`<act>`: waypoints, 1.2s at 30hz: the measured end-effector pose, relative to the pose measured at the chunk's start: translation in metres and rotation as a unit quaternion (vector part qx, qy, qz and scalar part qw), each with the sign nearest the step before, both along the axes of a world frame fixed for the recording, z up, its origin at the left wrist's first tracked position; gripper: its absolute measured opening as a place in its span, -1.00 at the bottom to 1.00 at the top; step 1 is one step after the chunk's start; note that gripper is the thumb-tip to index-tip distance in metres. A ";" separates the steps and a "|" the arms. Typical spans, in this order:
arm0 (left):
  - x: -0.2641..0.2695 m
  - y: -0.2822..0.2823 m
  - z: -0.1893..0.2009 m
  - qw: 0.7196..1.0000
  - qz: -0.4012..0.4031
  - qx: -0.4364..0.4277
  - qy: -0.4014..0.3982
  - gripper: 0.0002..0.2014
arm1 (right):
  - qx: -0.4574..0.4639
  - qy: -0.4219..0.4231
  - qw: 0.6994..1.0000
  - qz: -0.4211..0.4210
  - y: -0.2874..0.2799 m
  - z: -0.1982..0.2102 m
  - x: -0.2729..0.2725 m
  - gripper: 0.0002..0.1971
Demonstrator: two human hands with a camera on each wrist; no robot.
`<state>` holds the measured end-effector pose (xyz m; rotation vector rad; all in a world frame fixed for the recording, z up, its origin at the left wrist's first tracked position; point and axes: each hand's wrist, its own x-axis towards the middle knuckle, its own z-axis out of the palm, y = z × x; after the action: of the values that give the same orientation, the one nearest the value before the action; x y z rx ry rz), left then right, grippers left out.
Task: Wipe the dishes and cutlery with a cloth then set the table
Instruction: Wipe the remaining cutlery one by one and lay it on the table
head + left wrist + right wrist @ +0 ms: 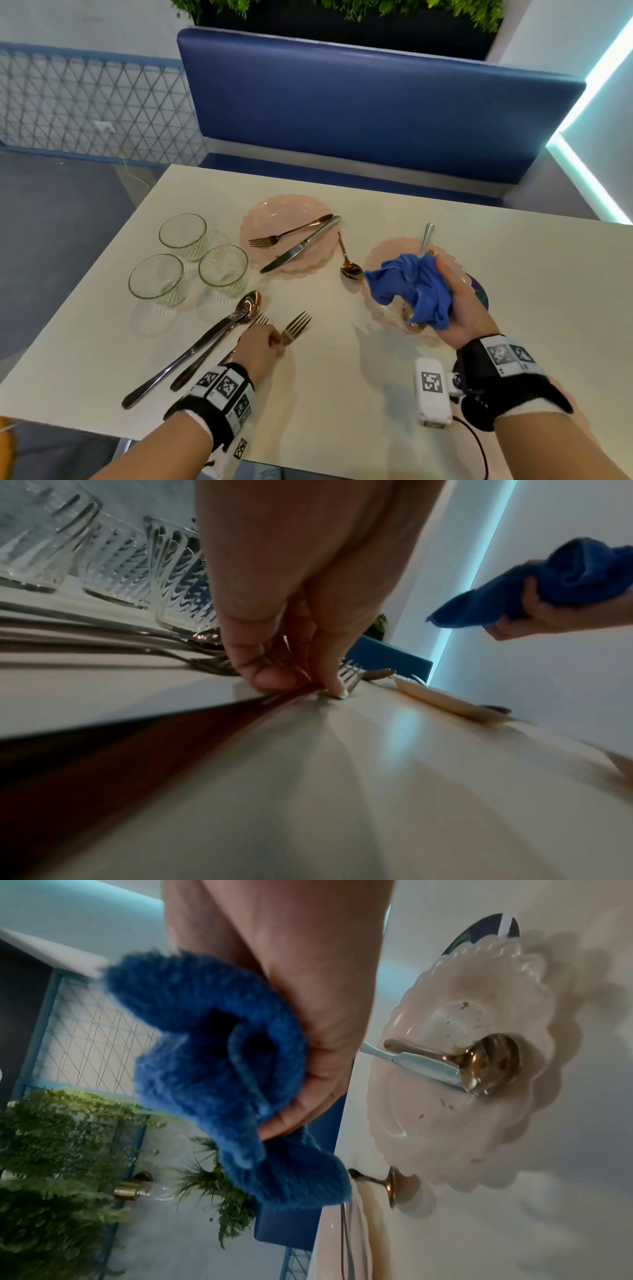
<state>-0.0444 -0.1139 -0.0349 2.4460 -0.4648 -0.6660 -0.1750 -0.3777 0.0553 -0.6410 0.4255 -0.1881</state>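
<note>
The setting was a dining booth: a cream table stood against a blue padded bench, with green planting above it, a lattice wall panel at ten o'clock and a cyan light strip at two o'clock.

Nothing was yet laid as a place setting. Three glasses stood clustered at nine o'clock. A pink plate at twelve o'clock carried a fork and a knife crossed upon it, with a gold spoon just beside its rim. A second pink plate at three o'clock held a spoon and showed specks of residue; it was judged unwiped.

The right hand was closed round a bunched blue cloth, held above that second plate and apart from it. The left hand, low on the table at six o'clock, pinched the neck of a fork between thumb and fingertips. Two long-handled pieces, one a spoon, and another fork lay just left of it.

Assessment: wiping was at an early stage. Which pieces had been wiped could not be told. Arrangement of plates, glasses and cutlery remained outstanding.
</note>
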 end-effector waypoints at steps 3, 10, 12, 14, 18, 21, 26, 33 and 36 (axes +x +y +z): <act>-0.001 0.001 0.000 1.000 0.013 0.002 -0.002 -0.86 | -0.006 0.009 0.999 -0.046 -0.022 0.000 -0.014 -0.42; -0.001 -0.068 0.033 0.996 -0.070 -0.041 -0.048 -0.88 | -0.037 0.019 0.984 -0.173 -0.052 0.024 -0.048 -0.46; -0.001 -0.114 0.044 0.993 -0.086 -0.075 -0.037 -0.86 | -0.034 0.018 0.978 -0.207 -0.063 0.022 -0.056 -0.50; -0.001 -0.163 0.052 0.988 -0.116 -0.099 -0.021 -0.84 | -0.026 0.031 0.974 -0.222 -0.074 0.019 -0.064 -0.79; -0.005 -0.247 0.064 0.983 -0.150 -0.099 0.040 -0.86 | -0.019 -0.005 0.981 -0.192 -0.092 0.009 -0.080 -0.47; -0.003 -0.293 0.060 0.988 -0.112 -0.075 0.078 -0.89 | -0.023 0.016 0.983 -0.184 -0.103 0.002 -0.088 -0.44; 0.003 -0.332 0.059 0.990 -0.123 0.043 0.063 -0.74 | -0.038 0.062 0.985 -0.158 -0.106 -0.004 -0.098 -0.71; 0.016 -0.343 0.035 0.989 -0.087 0.044 0.110 -0.65 | -0.027 0.134 0.980 -0.142 -0.109 -0.015 -0.103 -0.67; 0.028 -0.334 0.046 0.990 -0.060 -0.011 0.128 -0.74 | -0.041 0.134 0.982 -0.129 -0.110 -0.011 -0.097 -0.65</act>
<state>-0.0160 -0.4483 0.0112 2.2838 -0.5153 -1.0051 -0.2718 -0.4875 0.0441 -0.6935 0.7641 -0.3698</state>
